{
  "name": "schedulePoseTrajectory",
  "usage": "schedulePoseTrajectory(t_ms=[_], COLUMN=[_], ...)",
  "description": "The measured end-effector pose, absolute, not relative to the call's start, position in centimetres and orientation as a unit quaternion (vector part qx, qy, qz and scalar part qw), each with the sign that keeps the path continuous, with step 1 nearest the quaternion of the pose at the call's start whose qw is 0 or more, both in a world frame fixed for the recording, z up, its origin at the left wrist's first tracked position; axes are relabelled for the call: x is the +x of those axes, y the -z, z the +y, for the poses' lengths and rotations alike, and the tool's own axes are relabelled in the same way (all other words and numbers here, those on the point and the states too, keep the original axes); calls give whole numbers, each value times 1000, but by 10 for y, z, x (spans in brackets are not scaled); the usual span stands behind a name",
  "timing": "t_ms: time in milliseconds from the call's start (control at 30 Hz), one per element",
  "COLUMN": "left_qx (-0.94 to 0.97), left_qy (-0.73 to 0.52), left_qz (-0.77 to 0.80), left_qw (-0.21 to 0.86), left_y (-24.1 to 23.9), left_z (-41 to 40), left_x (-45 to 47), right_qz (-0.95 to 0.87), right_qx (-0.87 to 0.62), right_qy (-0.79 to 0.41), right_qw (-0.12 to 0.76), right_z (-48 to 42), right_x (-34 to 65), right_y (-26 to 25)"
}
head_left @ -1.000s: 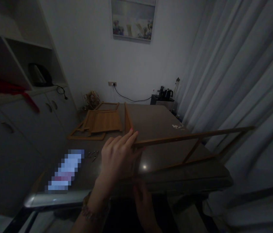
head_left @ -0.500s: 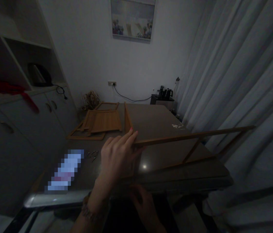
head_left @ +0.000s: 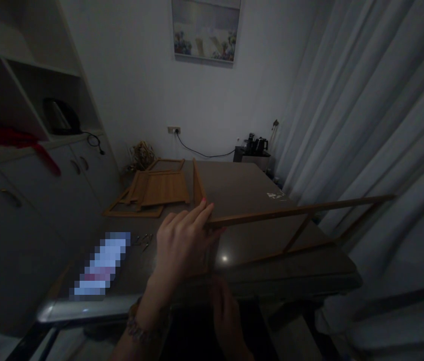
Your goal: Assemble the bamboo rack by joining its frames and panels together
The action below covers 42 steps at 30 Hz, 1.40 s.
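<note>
"Since the head view's all I get from out here, start there. Left hand?"

"Left hand (head_left: pixel 182 234) bent over the near corner of a wooden frame (head_left: pixel 264 218). Pinching it, fingers over the top, thumb side mostly out of sight."

"Where's the frame?"

"Near side of the tabletop (head_left: pixel 234 180), stood up on a long side, running off to my right. Gripped at the corner so it won't tip, I'd say. An upright wooden piece (head_left: pixel 198 186) runs away from about the same spot, so one grip may be steadying both."

"Right hand?"

"Right hand (head_left: pixel 228 317) low, by the table's near edge, fingers pointing forward. Dark and smeared; can't tell if it's pinching anything."

"Rest of the surface?"

"Wooden panels (head_left: pixel 164 189) lying flat, overlapping, far left; probably parked out of the way. Small metal pieces (head_left: pixel 146 240) beside a bright pixelated patch (head_left: pixel 101 268), likely laid there for easy reach. Too small for me to name. Same for the white scraps (head_left: pixel 275 195) toward the right."

"What's hidden?"

"Corner under the left fingers, so I can't say whether the parts are joined. Both forearms cut off at the bottom. Patch is masked, can't read it."
</note>
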<state>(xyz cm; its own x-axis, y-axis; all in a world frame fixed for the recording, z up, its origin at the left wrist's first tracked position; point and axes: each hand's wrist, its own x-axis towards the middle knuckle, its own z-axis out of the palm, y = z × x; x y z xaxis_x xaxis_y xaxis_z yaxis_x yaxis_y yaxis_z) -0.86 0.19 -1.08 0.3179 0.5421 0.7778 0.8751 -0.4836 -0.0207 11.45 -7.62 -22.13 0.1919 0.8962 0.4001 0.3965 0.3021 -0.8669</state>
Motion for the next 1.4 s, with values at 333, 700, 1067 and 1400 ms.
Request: schedulePoseTrajectory(t_ms=[333, 700, 1067, 1400], left_qx=[-781, -782, -779, -777], left_qy=[364, 353, 362, 359], left_qz=[-456, -462, -454, -459], left_qw=[224, 226, 236, 239], left_y=[10, 12, 11, 13], left_z=[2, 2, 2, 4], left_x=[-8, -9, -10, -9], right_qz=[-581, -698, -570, -667], right_qx=[-543, -558, -567, -519], right_qy=[-283, -133, -309, -295], right_qw=[536, 429, 508, 445], right_z=[-80, -78, -79, -77], right_x=[107, 122, 106, 121], right_y=[218, 212, 225, 215])
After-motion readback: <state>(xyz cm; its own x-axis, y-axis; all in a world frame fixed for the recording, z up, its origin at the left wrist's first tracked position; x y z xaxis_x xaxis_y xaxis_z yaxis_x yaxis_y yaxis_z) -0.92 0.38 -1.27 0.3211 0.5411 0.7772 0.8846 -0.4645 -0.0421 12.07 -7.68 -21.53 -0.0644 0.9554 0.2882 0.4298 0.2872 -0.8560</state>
